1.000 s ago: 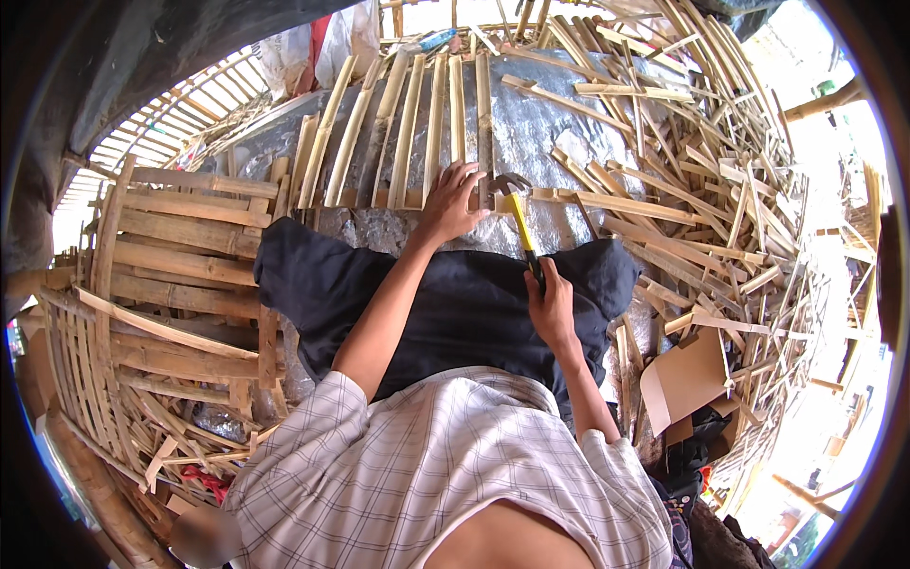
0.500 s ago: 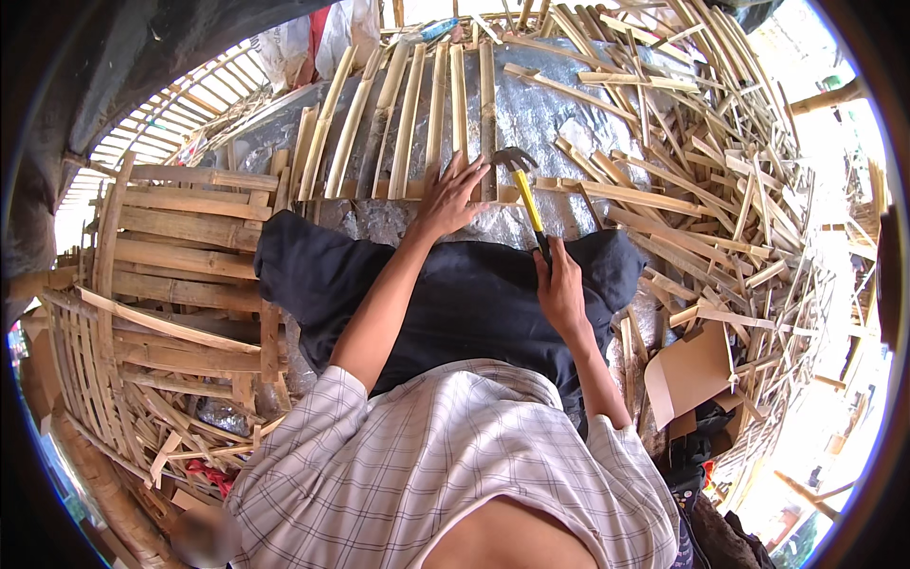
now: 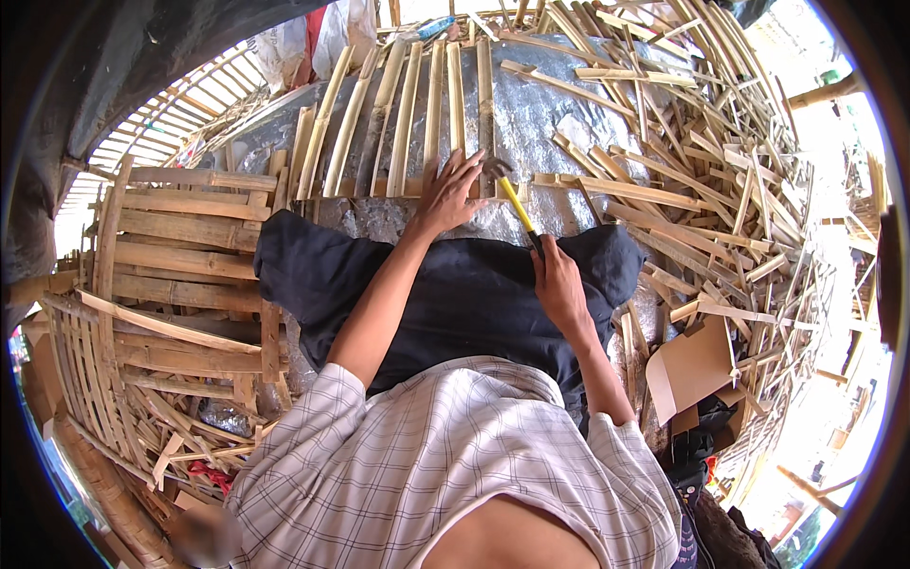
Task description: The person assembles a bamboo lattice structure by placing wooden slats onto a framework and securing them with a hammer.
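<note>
My right hand (image 3: 561, 281) is closed round the dark grip of a claw hammer (image 3: 517, 203) with a yellow shaft. The hammer's head is just right of my left fingertips, over the lower end of the rightmost upright bamboo strip (image 3: 485, 114). With fingers spread, my left hand (image 3: 447, 195) lies on the lower ends of neighbouring strips, where they meet a bamboo crosspiece (image 3: 365, 188). Several split bamboo strips (image 3: 406, 119) stand side by side across that piece. Whether a nail is under the hammer head is too small to tell.
Loose bamboo offcuts (image 3: 682, 213) are heaped on the right. To the left is a slatted bamboo frame (image 3: 190, 251). A silvery sheet (image 3: 531, 114) lies beneath the strips, dark cloth (image 3: 455, 294) covers my lap, and an open cardboard box (image 3: 692, 370) sits at lower right.
The hammer's head has swung left and slightly down, closer to my left fingertips. My left hand has stayed nearly in place on the strips.
</note>
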Demonstrator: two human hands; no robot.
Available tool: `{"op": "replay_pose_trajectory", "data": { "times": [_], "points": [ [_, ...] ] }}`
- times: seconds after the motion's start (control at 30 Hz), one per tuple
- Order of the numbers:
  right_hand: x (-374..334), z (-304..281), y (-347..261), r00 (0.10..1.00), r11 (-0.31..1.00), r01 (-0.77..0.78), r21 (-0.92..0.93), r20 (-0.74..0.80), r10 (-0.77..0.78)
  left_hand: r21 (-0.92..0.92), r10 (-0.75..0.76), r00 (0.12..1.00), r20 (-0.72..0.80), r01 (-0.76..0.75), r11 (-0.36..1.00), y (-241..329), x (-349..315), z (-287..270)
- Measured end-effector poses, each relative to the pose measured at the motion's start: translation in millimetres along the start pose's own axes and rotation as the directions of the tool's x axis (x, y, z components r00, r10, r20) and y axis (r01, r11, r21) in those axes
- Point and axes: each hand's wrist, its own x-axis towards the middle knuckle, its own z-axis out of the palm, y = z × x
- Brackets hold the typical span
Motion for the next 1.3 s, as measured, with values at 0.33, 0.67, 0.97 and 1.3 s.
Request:
{"op": "replay_pose_trajectory", "data": {
  "times": [0.33, 0.67, 0.97, 1.3],
  "points": [
    [-7, 10, -7, 0.997, 0.998, -0.027, 0.058, -0.073, 0.031, -0.02, 0.003, 1.0, -0.011, -0.003, 1.0, -3, 2, 2],
    [7, -1, -11, 0.993, 0.999, -0.002, 0.032, -0.12, 0.005, -0.027, 0.029, 0.999, -0.021, -0.03, 0.999, -5, 3, 6],
    [19, -26, -15, 0.997, 0.995, -0.061, -0.08, 0.037, 0.064, 0.008, -0.006, 1.0, 0.013, 0.006, 1.0, -8, 2, 6],
    [22, -26, -14, 0.993, 0.977, -0.037, -0.208, 0.099, 0.058, 0.028, -0.03, 0.996, 0.082, 0.027, 0.999, -5, 4, 1]
  ]
}}
